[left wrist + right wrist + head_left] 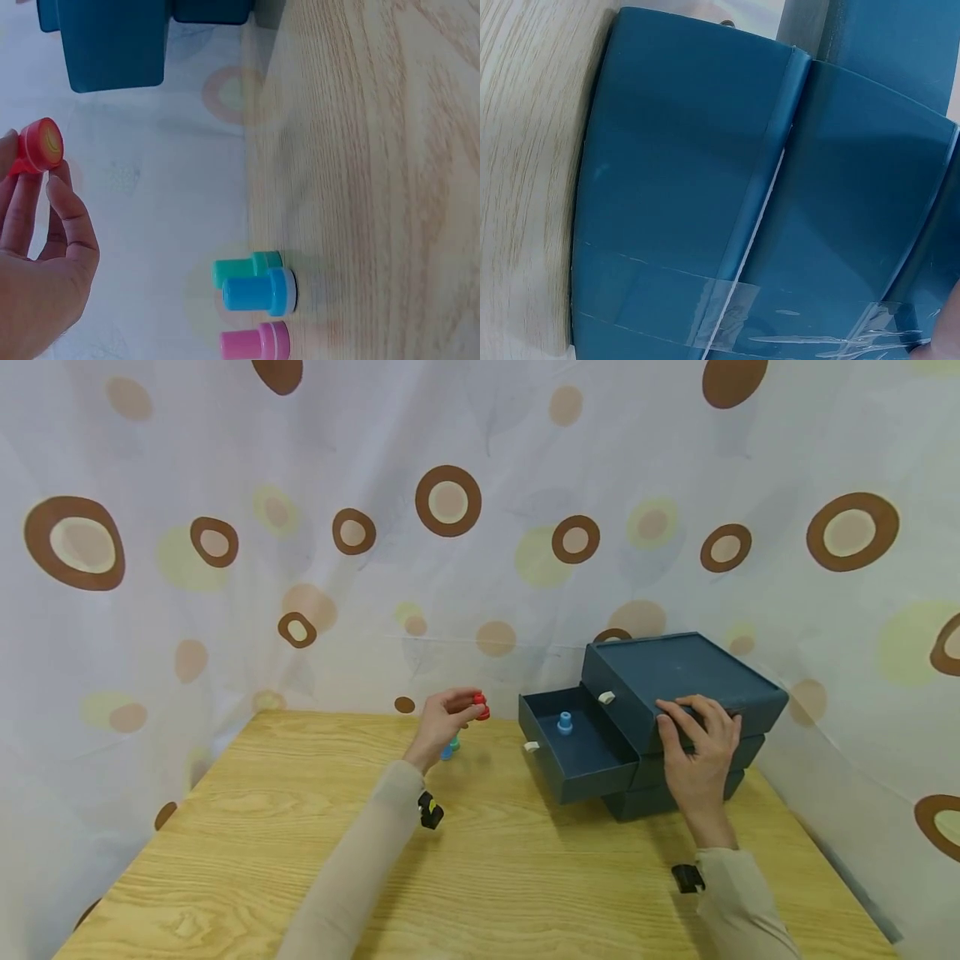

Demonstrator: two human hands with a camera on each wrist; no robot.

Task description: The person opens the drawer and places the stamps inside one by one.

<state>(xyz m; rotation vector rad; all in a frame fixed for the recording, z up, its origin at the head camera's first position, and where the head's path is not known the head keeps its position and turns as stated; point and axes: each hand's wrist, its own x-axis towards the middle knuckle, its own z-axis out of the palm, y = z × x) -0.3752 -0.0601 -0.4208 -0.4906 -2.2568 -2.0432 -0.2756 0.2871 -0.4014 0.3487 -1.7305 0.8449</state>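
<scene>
A small red toy stamp [482, 707] is pinched between the thumb and fingertips of my left hand [442, 727], raised over the table. In the left wrist view the red stamp's round face shows a yellow mark. My right hand [701, 752] rests against the near upper edge of a dark blue drawer unit [690, 672]. Its middle drawer [592, 785] is pulled out to the left, and a light blue stamp [565, 723] stands inside. Below my left hand, a green stamp [244, 270], a blue stamp [259, 292] and a pink stamp [255, 343] stand on the table.
The wooden table [300, 860] meets a hanging white cloth [337, 443] with brown rings at the back and sides. White knobs mark the drawer fronts, one knob [606, 697] on the top drawer. Clear tape [727, 315] crosses the unit's side.
</scene>
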